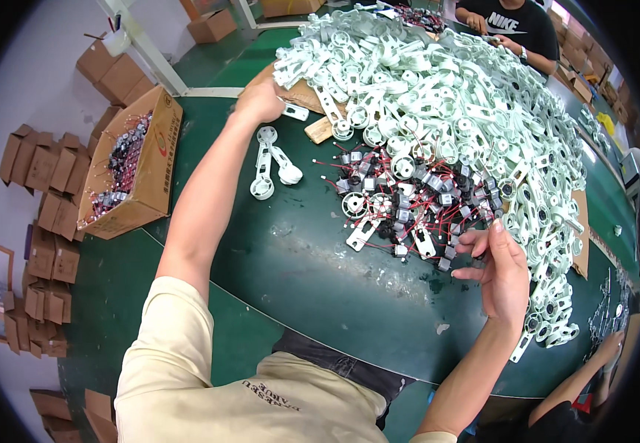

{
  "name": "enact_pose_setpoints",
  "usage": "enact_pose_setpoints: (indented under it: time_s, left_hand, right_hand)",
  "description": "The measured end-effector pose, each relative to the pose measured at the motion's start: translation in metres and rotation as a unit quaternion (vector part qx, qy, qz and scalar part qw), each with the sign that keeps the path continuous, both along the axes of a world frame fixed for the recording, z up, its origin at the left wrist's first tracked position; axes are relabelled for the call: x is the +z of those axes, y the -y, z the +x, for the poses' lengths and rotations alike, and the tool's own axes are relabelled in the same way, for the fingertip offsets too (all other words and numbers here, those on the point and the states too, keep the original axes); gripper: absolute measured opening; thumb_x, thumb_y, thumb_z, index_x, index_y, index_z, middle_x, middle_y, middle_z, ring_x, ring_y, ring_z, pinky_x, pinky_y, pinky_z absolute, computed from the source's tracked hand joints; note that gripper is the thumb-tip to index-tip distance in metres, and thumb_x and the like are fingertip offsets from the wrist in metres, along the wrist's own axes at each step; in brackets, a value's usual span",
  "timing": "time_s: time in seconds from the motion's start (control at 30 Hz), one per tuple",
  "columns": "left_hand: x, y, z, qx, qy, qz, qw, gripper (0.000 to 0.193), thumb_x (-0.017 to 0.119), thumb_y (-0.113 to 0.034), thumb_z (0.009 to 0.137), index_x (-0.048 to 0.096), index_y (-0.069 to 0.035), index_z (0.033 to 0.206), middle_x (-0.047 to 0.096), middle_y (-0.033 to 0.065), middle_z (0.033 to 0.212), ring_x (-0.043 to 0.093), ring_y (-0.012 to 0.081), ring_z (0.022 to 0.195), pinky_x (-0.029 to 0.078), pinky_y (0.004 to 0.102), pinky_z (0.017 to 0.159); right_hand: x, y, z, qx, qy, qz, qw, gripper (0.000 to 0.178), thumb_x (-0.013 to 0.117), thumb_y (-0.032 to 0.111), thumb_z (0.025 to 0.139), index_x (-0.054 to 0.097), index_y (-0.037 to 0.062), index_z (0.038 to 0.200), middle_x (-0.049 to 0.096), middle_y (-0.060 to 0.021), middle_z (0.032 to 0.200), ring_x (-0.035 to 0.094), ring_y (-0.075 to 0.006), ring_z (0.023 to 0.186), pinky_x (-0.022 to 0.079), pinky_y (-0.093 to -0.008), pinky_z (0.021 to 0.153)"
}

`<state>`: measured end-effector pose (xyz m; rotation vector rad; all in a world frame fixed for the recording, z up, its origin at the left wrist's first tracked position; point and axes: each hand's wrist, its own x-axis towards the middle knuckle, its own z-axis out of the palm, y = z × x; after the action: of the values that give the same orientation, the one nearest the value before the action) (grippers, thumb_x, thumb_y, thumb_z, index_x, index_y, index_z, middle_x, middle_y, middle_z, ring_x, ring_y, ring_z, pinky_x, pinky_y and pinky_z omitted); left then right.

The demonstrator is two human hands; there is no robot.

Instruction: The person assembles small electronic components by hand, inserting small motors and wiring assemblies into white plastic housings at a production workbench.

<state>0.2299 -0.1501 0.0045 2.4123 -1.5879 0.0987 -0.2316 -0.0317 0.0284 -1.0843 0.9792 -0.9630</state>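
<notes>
My left hand reaches far out to the left, its fingers curled and mostly hidden. A pale plastic housing sticks out from its right side and appears to be in its grip. Below it, two pale housings lie crossed on the green table. My right hand is raised, palm inward, fingers bent and apart, with nothing clearly held. It is beside a heap of small grey motors with red wires and white plugs. A few pale housings lie among the motors.
A huge pile of pale housings covers the far and right side of the table. A wooden block lies by its edge. A carton of motors stands left. Across the table a person works; another person's arm shows lower right.
</notes>
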Motion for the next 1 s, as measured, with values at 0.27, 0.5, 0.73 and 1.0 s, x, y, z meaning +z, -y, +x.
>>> enact_pose_setpoints:
  time_s: [0.27,0.5,0.73,1.0]
  left_hand:
    - [0.062,-0.028,-0.087,-0.175,-0.108,0.231,0.951,0.054,0.071,-0.042,0.077,0.060,-0.002,0.113,0.067,0.0170,0.098,0.066,0.0257,0.087,0.050,0.0349,0.080]
    - [0.026,0.041,-0.135,-0.354,-0.130,-0.048,0.925,0.082,0.069,-0.059,0.071,0.047,-0.012,0.134,0.028,0.0267,0.143,0.038,0.0389,0.129,0.035,0.0407,0.106]
    - [0.038,0.028,-0.140,-0.387,-0.136,0.068,0.909,0.067,0.071,-0.040,0.078,0.043,-0.013,0.133,0.055,0.0220,0.121,0.055,0.0340,0.110,0.044,0.0397,0.092]
    - [0.040,-0.014,-0.112,-0.335,-0.053,0.078,0.937,0.043,0.068,-0.016,0.079,0.053,-0.011,0.119,0.062,0.0173,0.109,0.059,0.0339,0.103,0.046,0.0404,0.087]
  right_hand:
    - [0.000,-0.001,-0.003,-0.059,-0.088,-0.005,0.994,0.041,0.041,0.042,0.099,0.053,0.0075,0.080,0.058,-0.0049,0.078,0.060,-0.0128,0.075,0.057,-0.0307,0.061]
    - [-0.006,0.000,0.006,-0.050,-0.058,-0.055,0.996,0.039,0.042,0.037,0.100,0.056,0.0048,0.082,0.056,-0.0020,0.073,0.057,-0.0094,0.068,0.053,-0.0255,0.057]
    - [-0.004,-0.002,0.003,-0.057,-0.070,-0.066,0.994,0.038,0.045,0.035,0.099,0.059,0.0041,0.083,0.056,-0.0010,0.070,0.055,-0.0077,0.064,0.050,-0.0230,0.053]
    - [-0.001,-0.004,0.010,-0.092,-0.111,-0.106,0.984,0.028,0.045,0.030,0.100,0.057,0.0054,0.099,0.043,0.0039,0.055,0.038,-0.0024,0.045,0.029,-0.0180,0.039]
